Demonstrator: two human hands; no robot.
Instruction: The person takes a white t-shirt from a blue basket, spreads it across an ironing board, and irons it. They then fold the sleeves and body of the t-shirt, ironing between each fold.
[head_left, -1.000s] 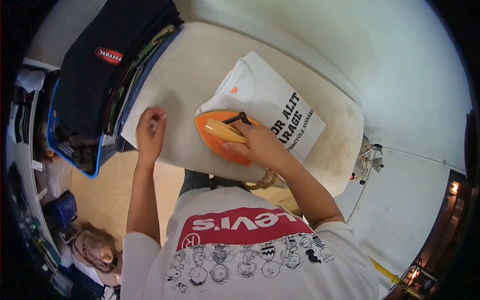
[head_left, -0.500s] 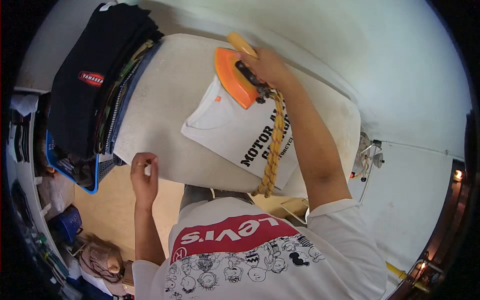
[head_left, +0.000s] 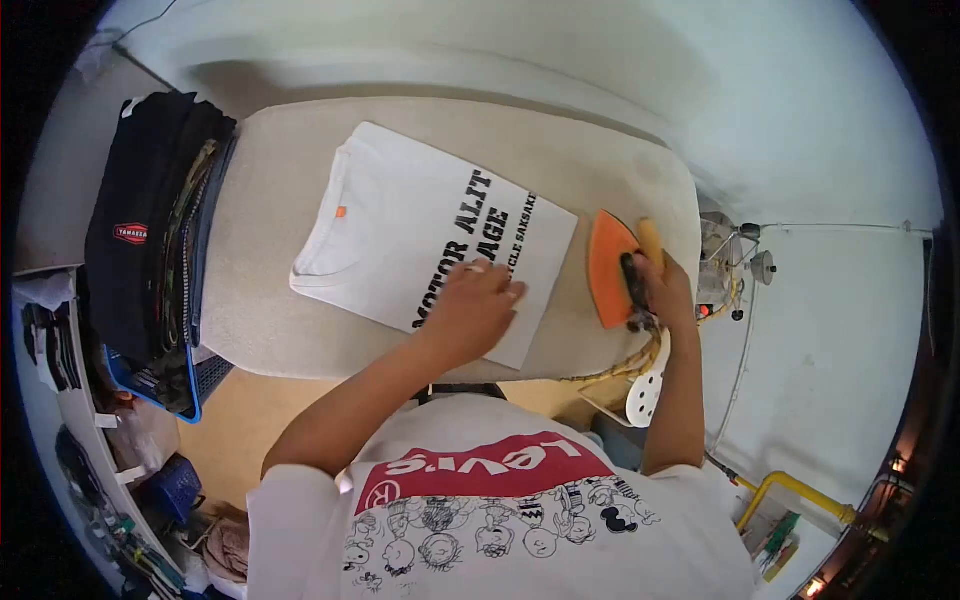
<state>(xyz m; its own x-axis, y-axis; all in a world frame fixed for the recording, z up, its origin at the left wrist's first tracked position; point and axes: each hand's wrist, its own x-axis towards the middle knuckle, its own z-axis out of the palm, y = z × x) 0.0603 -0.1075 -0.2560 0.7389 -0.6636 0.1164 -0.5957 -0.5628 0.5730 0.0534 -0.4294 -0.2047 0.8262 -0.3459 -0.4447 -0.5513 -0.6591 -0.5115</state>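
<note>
A folded white T-shirt (head_left: 400, 200) with black lettering lies on the padded ironing board (head_left: 560, 130). My left hand (head_left: 468, 308) is palm down over the shirt's print, fingers slightly bent and apart, holding nothing. At the board's right end, my right hand (head_left: 672, 292) grips the handle of an iron (head_left: 611, 268) with an orange body and a wooden knob. The iron is beside the shirt's right edge, its tip pointing toward the wall. A yellowish cord (head_left: 640, 362) trails from its rear over the board's near edge.
A stack of dark folded clothes (head_left: 145, 230) stands at the board's left end, above a blue basket (head_left: 190, 400). Along the far side runs a pale wall (head_left: 480, 45). Metal equipment (head_left: 722, 262) and a yellow pipe (head_left: 800, 485) are to the right.
The iron has left the shirt and moved right to the board's end with my right hand. My left hand has come from the board's near-left edge onto the shirt. The view has shifted.
</note>
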